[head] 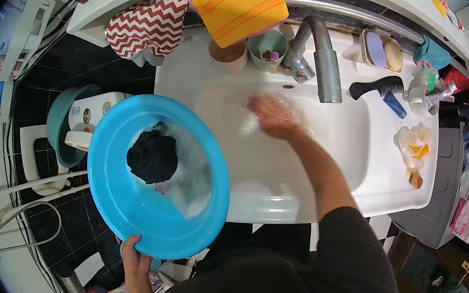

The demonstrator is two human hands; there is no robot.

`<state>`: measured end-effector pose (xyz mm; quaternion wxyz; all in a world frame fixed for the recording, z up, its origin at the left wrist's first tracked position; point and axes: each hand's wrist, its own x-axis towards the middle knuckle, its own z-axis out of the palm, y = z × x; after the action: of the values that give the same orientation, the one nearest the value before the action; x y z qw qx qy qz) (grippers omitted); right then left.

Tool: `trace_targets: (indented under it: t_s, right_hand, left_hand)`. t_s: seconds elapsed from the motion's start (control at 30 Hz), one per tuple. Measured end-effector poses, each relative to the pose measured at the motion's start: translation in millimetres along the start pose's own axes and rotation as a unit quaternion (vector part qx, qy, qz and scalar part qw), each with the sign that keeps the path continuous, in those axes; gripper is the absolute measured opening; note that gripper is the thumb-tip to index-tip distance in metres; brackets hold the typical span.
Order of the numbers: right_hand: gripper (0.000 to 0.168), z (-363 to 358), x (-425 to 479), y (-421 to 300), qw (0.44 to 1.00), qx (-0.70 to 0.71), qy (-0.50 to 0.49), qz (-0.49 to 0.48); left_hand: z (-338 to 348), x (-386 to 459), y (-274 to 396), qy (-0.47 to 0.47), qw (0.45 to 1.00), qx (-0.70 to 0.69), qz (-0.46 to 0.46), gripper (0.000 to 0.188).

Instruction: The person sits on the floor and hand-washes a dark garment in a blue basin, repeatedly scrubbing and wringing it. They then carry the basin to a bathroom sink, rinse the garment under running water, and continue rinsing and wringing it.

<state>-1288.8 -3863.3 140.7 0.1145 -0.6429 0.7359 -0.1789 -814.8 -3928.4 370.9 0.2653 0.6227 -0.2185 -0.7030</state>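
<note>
My left hand [136,256] grips the near rim of a round blue plastic basin [118,215]. In the basin lies a wet, bunched black cloth [152,157] beside soapy suds [194,185]. The basin overlaps the left part of a white washbasin [270,211]. My right hand [272,115] is low in the washbasin, in or at shallow water, with its fingers blurred; no object shows in it. A grey faucet [326,69] stands behind that hand, to its right.
Two cups, a pinkish one [230,57] and a green one [267,46], stand left of the faucet. A soap dish [363,43], black comb [375,86], blue tube [395,105] and plastic bag [415,141] lie to the right. Cloths [243,12] hang from a metal rail [367,16].
</note>
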Motion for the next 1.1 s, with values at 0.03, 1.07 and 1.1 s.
trace_targets:
  t_s: [0.03,1.07,1.1]
  right_hand:
    - [0.042,14,-28,35,0.996,-0.034,0.076,-0.024]
    - [0.059,-78,-220,22,0.957,-0.129,-0.236,0.106]
    - [0.056,-94,-231,38,0.963,-0.239,-0.123,0.008]
  left_hand:
    - [4,1,2,-0.007,1.000,0.007,-0.001,0.071]
    - [12,-3,7,-0.073,0.996,0.042,0.023,0.065]
    - [1,4,5,-0.079,0.996,0.024,0.012,0.064]
